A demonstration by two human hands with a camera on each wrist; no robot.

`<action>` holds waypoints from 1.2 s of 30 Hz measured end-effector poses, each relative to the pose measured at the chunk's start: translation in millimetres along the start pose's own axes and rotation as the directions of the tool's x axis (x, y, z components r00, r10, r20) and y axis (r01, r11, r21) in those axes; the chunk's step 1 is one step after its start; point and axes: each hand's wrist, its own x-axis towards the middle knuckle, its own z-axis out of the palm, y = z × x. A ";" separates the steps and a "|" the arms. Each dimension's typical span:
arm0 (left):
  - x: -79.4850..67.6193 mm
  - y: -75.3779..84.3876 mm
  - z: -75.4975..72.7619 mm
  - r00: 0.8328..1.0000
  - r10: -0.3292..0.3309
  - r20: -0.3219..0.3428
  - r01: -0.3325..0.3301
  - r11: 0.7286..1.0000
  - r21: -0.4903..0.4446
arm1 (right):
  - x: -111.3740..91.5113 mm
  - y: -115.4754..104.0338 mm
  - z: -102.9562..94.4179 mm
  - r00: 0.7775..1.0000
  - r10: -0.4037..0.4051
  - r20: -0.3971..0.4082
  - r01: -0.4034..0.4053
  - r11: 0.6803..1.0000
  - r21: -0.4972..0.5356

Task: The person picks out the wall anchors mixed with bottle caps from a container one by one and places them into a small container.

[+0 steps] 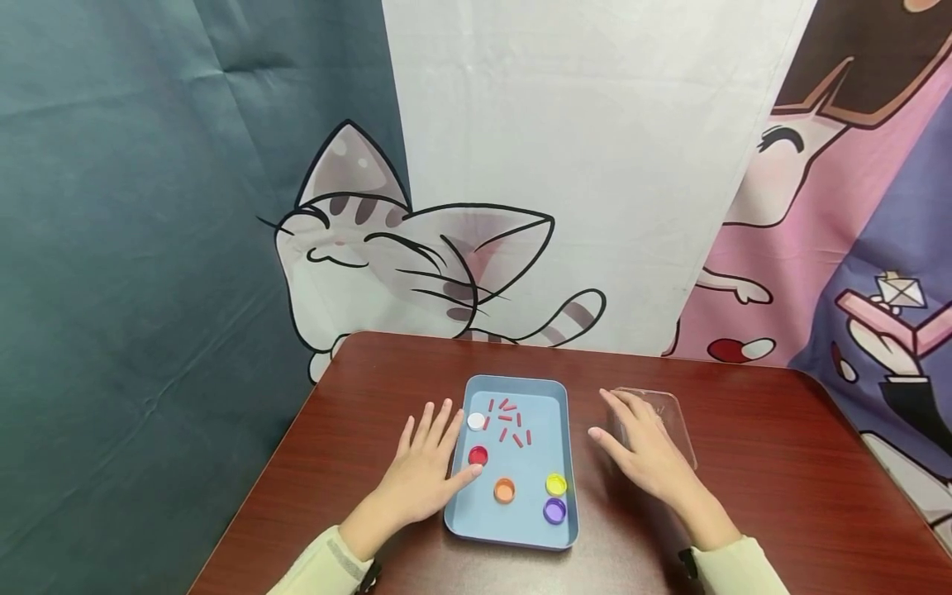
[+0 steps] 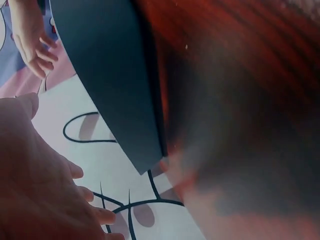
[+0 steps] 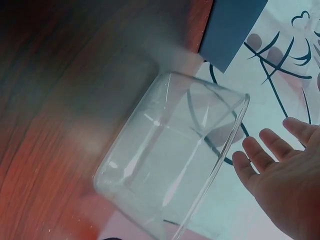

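- In plan, set on the worktop [image 1: 372, 380] between two hands: a blue rectangular tray [image 1: 513, 529], long axis running near to far.
- To the left of the tray, the left hand [image 1: 420, 479]: fingers spread and pointing far, thumb reaching over the left rim; grip apart, clamped on nothing. Contact with the rim: impossible to tell.
- To the right of the tray, the right hand [image 1: 650, 450]: fingers extended far and left, thumb apart from them and directed at the tray; grip likewise apart, with nothing held.
- Under and beside the right hand, a clear plastic box [image 1: 673, 417], long axis also near to far, near end slanting right. In the right wrist view, fingertips just beside its rim, not curled round it.
- In the far half of the tray, short red sticks [image 1: 505, 418], scattered, axes mixed: some near to far, others crosswise or oblique.
- Along the left wall, a white cap [image 1: 476, 421], with a red cap [image 1: 478, 455] on its near side, close to the left thumb.
- In the near half, an orange cap [image 1: 504, 490] towards the middle; by the right wall, a yellow cap [image 1: 556, 484], with a purple cap [image 1: 554, 511] just nearer.
- Governing relation, by judgement: sticks to the right of the left fingertips, and nearer to these than to the right hand; for each stick, a pinch best set across its own long axis.
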 end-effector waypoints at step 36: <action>-27.9 24.3 27.1 0.989 0.055 0.140 -0.063 0.997 0.050 | 19.8 -28.7 31.8 0.987 -0.039 0.159 0.029 0.998 0.064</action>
